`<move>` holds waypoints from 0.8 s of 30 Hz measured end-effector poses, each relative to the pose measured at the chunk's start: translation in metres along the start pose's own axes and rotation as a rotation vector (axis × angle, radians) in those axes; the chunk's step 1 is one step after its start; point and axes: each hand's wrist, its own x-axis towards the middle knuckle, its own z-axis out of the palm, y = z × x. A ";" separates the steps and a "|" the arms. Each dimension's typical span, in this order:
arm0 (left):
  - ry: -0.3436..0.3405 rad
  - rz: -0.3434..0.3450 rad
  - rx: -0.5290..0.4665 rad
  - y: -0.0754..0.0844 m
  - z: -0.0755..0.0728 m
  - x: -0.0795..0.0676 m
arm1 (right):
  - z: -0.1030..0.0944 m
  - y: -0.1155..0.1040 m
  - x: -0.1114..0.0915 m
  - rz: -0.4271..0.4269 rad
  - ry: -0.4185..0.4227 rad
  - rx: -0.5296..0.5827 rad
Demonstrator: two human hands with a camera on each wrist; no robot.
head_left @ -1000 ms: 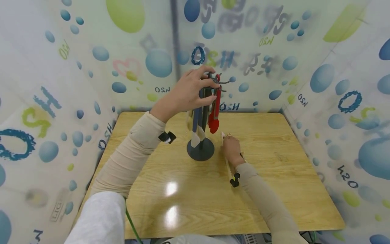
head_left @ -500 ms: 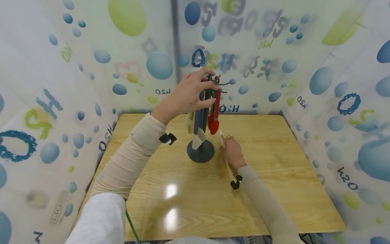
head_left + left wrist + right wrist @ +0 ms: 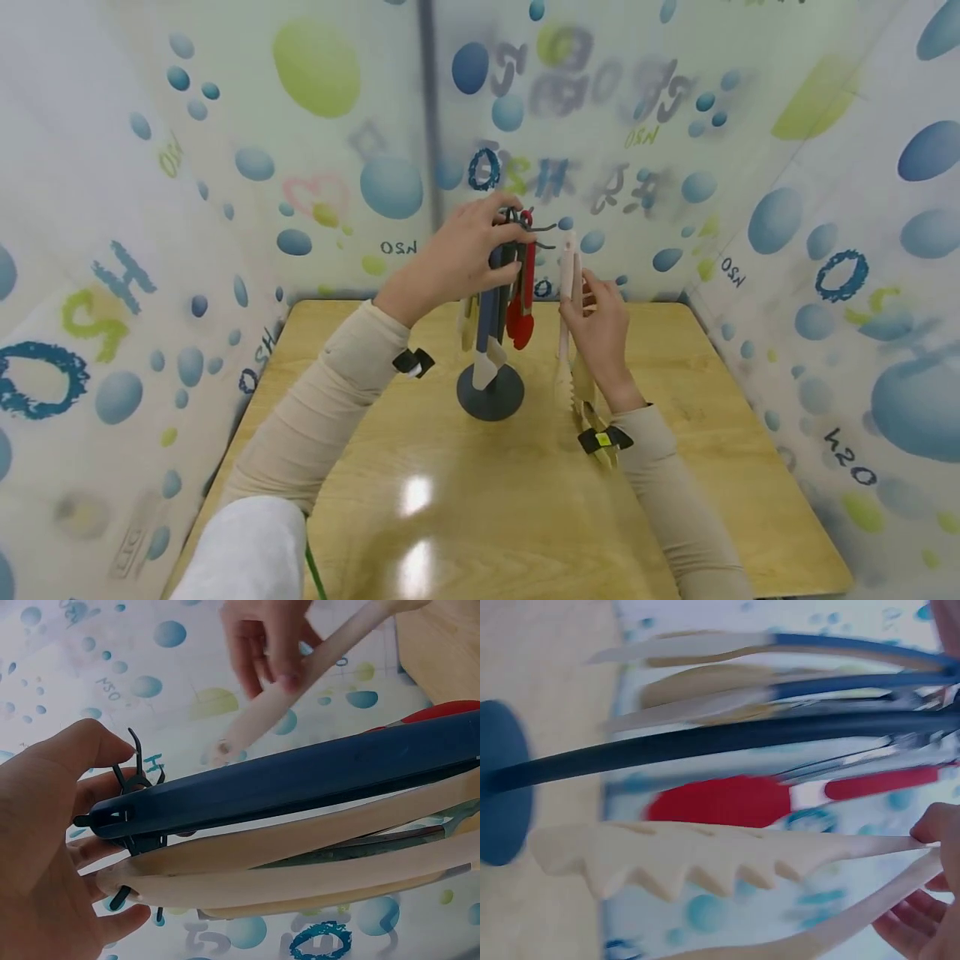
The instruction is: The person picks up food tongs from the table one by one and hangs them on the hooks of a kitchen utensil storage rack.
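My left hand (image 3: 461,258) holds the top of a dark utensil stand (image 3: 490,404), fingers and thumb around its hooks in the left wrist view. Blue-handled tongs (image 3: 300,780), pale-handled tongs (image 3: 225,881) and red tongs (image 3: 720,802) hang from the stand. To the right of the stand, my right hand (image 3: 607,325) grips cream-coloured tongs (image 3: 567,271) by the handle. They hang upright with the joined end up, level with the hooks, and their toothed tips (image 3: 667,862) point down, spread apart.
The stand's round base sits on a wooden table (image 3: 360,450). Bare curved hooks (image 3: 546,227) stick out on the stand's right side, near the cream tongs. A patterned fabric wall (image 3: 322,167) rises behind the table and at both sides.
My right hand has raised the cream tongs from low over the table, turning them upright beside the hooks. My left hand stays on the stand's top. The head view has tilted up slightly.
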 end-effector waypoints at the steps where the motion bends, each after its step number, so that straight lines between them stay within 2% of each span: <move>1: 0.001 0.003 0.003 0.000 0.000 -0.001 | -0.003 -0.007 0.005 -0.020 0.020 0.019; 5: -0.012 0.000 0.007 -0.002 0.002 -0.002 | -0.010 -0.028 0.020 -0.084 0.044 0.030; 9: -0.020 -0.025 0.006 -0.003 0.001 -0.002 | -0.010 -0.039 0.028 -0.130 0.033 -0.002; 15: -0.031 -0.023 0.027 -0.001 0.001 -0.002 | -0.006 -0.043 0.022 -0.129 0.045 -0.003; 20: -0.022 -0.021 0.051 0.001 0.000 -0.003 | 0.000 -0.043 0.019 -0.194 0.059 -0.057; 24: -0.005 -0.020 0.048 0.001 0.000 -0.003 | 0.006 -0.046 0.019 -0.221 0.049 -0.043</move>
